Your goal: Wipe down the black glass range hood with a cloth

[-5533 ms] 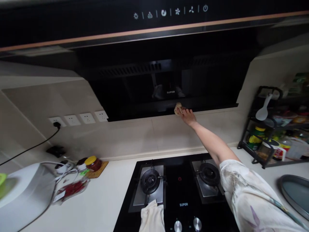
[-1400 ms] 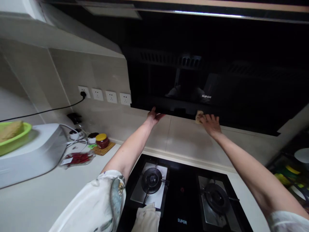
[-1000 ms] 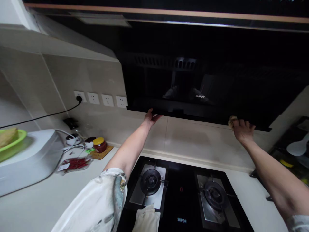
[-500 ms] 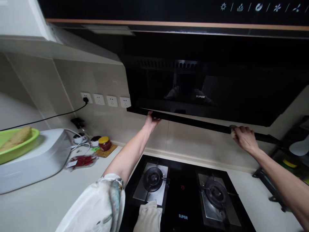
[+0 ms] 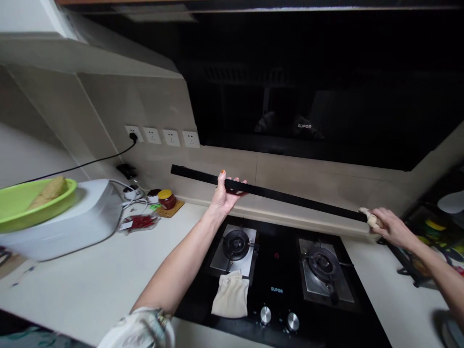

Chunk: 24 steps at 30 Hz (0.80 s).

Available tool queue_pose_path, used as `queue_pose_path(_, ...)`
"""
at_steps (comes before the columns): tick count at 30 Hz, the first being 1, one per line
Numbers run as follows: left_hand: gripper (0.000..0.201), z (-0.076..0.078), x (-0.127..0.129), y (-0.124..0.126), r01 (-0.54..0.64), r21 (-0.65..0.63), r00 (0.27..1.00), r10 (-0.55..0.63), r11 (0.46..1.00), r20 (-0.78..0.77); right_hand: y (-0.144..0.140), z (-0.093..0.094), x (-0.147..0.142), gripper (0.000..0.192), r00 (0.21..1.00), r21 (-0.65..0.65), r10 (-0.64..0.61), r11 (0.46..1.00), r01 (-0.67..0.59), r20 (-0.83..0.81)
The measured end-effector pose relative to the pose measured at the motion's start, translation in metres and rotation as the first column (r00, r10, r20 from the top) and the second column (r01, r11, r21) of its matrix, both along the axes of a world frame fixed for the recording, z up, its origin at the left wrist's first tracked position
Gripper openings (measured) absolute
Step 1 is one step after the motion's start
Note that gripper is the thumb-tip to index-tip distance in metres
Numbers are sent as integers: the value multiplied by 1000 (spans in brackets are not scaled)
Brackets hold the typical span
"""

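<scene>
While you stand at the stove, these lines hold:

Surface: a pale counter runs from the left edge to the right, with a black gas hob set into it near the front edge; two burners sit side by side on the hob, two knobs at its front.
Room: a glossy black range hood hangs above the hob against a beige tiled wall; a row of wall sockets sits left of the hood, one with a black cord plugged in.
Left end of the counter: a white appliance carries a green bowl; near the back edge stand a yellow-lidded jar and a bag of red chillies.
Hob front: a folded cream cloth lies on the hob's front left part.
Right end of the counter: a dark rack of bottles, blurred.
Strip: a long, thin black strip, flat and matt, straight along its whole length.
Place: you hold it in the air above the back edge of the hob, clear of the hood and the wall.
Axis: its long axis runs left to right across the view, the left end higher, the right end lower.
Left hand: fingers curled under the strip and thumb on top, gripping it left of its middle, so the left end juts free.
Right hand: closed on the strip's right end, with a small beige rag bunched between fingers and strip.
</scene>
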<state>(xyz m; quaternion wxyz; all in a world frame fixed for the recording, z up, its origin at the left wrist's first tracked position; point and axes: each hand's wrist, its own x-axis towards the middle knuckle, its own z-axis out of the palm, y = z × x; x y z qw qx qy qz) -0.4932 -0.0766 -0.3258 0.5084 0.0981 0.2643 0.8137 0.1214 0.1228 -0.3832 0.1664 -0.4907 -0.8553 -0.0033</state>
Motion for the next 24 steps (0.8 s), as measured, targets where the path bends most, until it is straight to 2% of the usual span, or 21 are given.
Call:
queue_pose_path(4,44,-10,14,-26,-40,-74,999,38,996,-25,-21,-41,4,39,995,-106,39,993,-49,-97)
queue_pose_path(8,41,-16,18,-45,-55,-117,996,47,992,-72,-41,-74,-6,41,990,-180,67,980,-88,-122)
queue_pose_path(13,35,-12,26,-59,-114,-223,989,89,968,-118,-54,-110,-23,42,980,-245,93,960,-134,-175)
queue_pose_path(18,38,-7,40,-75,-139,-266,979,93,954,-179,-56,-150,-28,56,962,-273,78,950,-151,-261)
queue_pose_path(21,34,-6,48,-84,-156,-284,973,98,946,-210,-54,-165,-26,68,950,-288,56,946,-149,-308)
queue_pose_path(24,32,-6,54,-88,-179,-314,971,116,932,-210,-55,-166,-34,81,941,-267,25,956,-121,-338)
